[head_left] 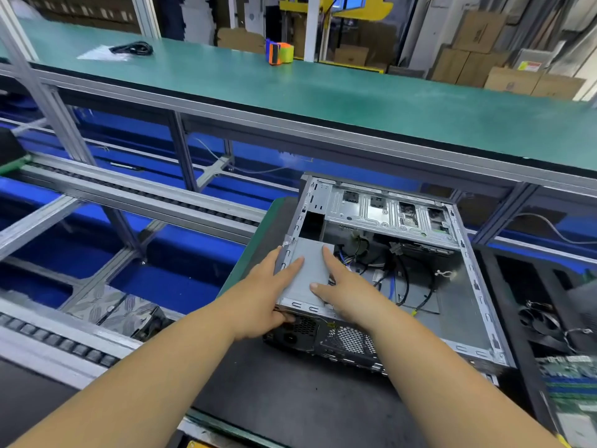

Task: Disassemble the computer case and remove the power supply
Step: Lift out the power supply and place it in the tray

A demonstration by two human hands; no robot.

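The computer case point(477, 287) lies on its side on a dark mat point(284, 386), its side panel off and its inside open to me. The grey power supply point(307, 265) sits in the near-left corner. My left hand point(265, 295) grips that corner of the case, with fingers over the top rim and the power supply's top and the thumb on the rear panel by the grille. My right hand point(342, 287) rests flat on the power supply's top with straight fingers. Loose black and coloured cables point(400, 279) lie beside it inside the case.
A long green bench point(323, 92) runs behind, with an orange tape dispenser point(279, 53) and a bagged black cable point(132, 48). Conveyor rails point(129, 192) cross on the left. Black fans point(539, 324) and green circuit boards point(568, 376) lie to the right of the case.
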